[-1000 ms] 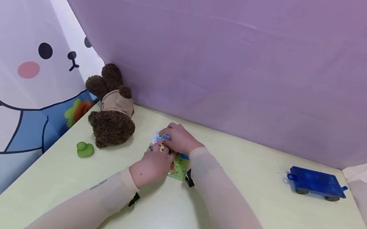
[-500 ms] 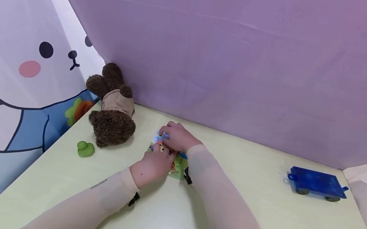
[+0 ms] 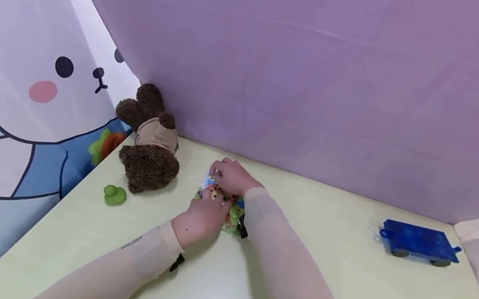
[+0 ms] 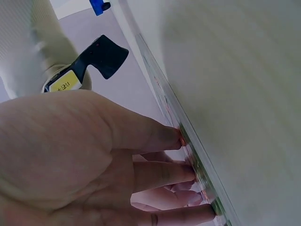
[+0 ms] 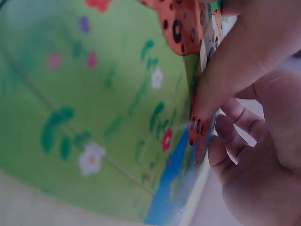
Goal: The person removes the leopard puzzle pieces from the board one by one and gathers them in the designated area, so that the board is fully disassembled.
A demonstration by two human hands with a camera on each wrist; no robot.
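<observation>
A flat picture puzzle (image 3: 236, 215) lies on the pale table, showing flowers and orange spotted animals on green; thin seams cross it in the right wrist view. My left hand (image 3: 203, 215) lies over its near left part. In the left wrist view its thumb and mostly straight fingers (image 4: 164, 174) touch the puzzle's printed face, above a clear edge. Across the far part is my right hand (image 3: 234, 177), fingers bent. The right wrist view has a digit (image 5: 221, 80) meeting a spotted animal, with bent fingertips close by. I cannot tell whether the right fingers pinch a piece.
A brown plush toy (image 3: 148, 169) lies to the left of the hands, with a green rubber duck (image 3: 114, 196) nearer me. At the far right stands a blue toy wagon (image 3: 420, 242). A purple cloth wall (image 3: 313, 88) rises behind the table.
My right hand shifts slightly toward the far left over the puzzle, baring a little more of its printed face. My left hand stays nearly in place. The camera view shifts slightly.
</observation>
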